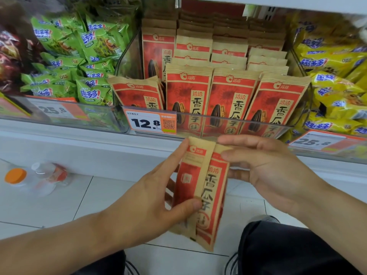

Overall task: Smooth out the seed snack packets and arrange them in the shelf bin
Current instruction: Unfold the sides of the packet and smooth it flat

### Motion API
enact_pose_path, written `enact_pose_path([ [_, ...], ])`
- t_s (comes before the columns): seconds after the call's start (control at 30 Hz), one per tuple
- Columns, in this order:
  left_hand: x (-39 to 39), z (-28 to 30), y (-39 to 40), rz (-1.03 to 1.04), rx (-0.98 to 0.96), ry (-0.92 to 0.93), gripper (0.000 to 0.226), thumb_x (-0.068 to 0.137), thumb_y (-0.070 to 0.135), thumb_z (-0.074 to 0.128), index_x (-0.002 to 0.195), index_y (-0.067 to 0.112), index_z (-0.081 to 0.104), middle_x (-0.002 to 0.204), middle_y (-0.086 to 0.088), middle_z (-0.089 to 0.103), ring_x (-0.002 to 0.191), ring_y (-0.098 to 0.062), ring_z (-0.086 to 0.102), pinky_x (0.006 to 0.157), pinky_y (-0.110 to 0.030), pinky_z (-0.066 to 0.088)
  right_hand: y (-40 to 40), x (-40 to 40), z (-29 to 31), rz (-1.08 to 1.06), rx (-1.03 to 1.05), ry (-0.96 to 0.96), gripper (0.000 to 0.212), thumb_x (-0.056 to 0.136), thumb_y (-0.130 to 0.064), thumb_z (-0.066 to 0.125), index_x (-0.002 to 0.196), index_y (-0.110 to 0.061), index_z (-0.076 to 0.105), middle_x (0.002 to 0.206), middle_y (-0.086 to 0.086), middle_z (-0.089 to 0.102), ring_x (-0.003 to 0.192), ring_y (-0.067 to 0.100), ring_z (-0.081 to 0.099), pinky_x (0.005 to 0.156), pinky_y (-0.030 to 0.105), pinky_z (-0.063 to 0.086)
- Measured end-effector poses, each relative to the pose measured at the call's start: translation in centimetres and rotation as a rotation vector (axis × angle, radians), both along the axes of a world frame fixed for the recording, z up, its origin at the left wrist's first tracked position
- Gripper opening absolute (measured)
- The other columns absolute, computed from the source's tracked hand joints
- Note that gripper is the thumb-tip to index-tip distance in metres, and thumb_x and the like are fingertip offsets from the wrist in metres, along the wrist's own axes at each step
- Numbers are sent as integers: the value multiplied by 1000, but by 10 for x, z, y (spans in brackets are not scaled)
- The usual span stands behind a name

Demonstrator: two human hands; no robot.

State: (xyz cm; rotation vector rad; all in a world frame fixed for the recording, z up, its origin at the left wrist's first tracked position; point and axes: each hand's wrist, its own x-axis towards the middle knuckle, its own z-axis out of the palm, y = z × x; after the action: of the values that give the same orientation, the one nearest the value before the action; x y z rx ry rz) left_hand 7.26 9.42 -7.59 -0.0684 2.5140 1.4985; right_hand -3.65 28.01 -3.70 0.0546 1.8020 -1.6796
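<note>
A: What occupies the lower centre of the frame?

B: Two red-and-tan seed packets (200,193), upright and overlapping, held in front of the shelf edge and below the clear bin (238,124). The left hand (158,197) grips their left side, forefinger running up the left edge and thumb pressed on the front near the middle. The right hand (264,167) holds the upper right part, thumb across the top corner and fingers curled behind.

A: And the bin itself?

B: Upper centre of the frame. It holds rows of matching packets (228,96) standing on end; four form the front row, the leftmost one leaning. A price tag (149,123) reading 12.8 is fixed at the lower left corner of the bin's front wall.

A: What flanks it?

B: Green snack bags (79,56) in the upper left of the frame, yellow snack bags (337,86) at the upper right. A plastic bottle with an orange cap (33,177) lies on the tiled floor at the left. Dark trousers and shoes show along the bottom edge.
</note>
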Motion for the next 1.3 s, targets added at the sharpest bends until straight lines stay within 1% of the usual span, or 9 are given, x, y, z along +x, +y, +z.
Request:
enact_pose_path([
  [0.1,1,2,3,-25,-9,3,109,68,62,68,137,70,-16,116,38,49,94,-1,65,78,-17,55,3,0,1,-79,-129,-22,29,81,-8,69,110,-9,69,97,10,78,89,21,75,71,27,60],
  [0.2,4,-1,3,-42,-40,-12,119,68,60,74,138,67,-22,113,30,55,95,0,63,80,-15,53,1,8,2,21,-210,-7,35,74,-20,70,106,-8,74,103,8,77,97,20,74,80,27,61],
  [0.33,3,-3,3,20,-36,-40,123,63,62,75,143,61,-19,112,28,56,95,0,63,79,-14,53,1,17,4,247,-7,285,48,75,-19,78,121,-24,67,108,-5,76,103,14,71,96,38,52],
  [0.43,0,-6,0,61,-35,-15,121,62,60,74,145,59,-14,115,24,57,92,-2,65,78,-17,54,0,24,1,440,117,327,78,82,-13,80,142,-42,40,114,-14,73,108,9,68,102,43,49],
  [0.53,1,-8,0,39,-66,-22,119,73,48,78,142,61,-18,115,23,59,95,1,64,80,-10,51,0,27,-3,452,176,384,82,86,-13,76,144,-49,31,118,-19,70,108,6,68,99,44,52],
  [0.87,-3,-3,2,49,-33,8,118,78,29,76,140,64,-18,111,41,50,97,3,62,81,-13,53,-5,25,-2,355,113,378,59,83,0,75,124,-37,55,107,-14,74,95,9,73,86,36,60],
  [1.07,-2,-2,1,-43,63,-56,120,73,39,83,141,66,-13,117,43,49,100,1,65,79,-19,57,-5,13,-4,181,1,197,42,84,-2,73,120,-23,63,99,-1,77,86,17,76,73,34,62],
  [1.2,-1,-6,2,-17,129,-85,109,68,46,80,144,64,4,108,32,57,92,-9,69,75,-23,58,-2,14,-2,310,9,172,50,82,-13,77,125,-33,59,102,-3,77,87,20,76,74,37,62],
  [1.3,0,-9,2,-2,160,-98,103,72,43,79,144,65,9,105,28,58,88,-12,70,75,-27,59,-2,17,-3,339,-11,180,58,83,-8,76,130,-34,53,104,-4,76,85,24,76,68,39,63],
])
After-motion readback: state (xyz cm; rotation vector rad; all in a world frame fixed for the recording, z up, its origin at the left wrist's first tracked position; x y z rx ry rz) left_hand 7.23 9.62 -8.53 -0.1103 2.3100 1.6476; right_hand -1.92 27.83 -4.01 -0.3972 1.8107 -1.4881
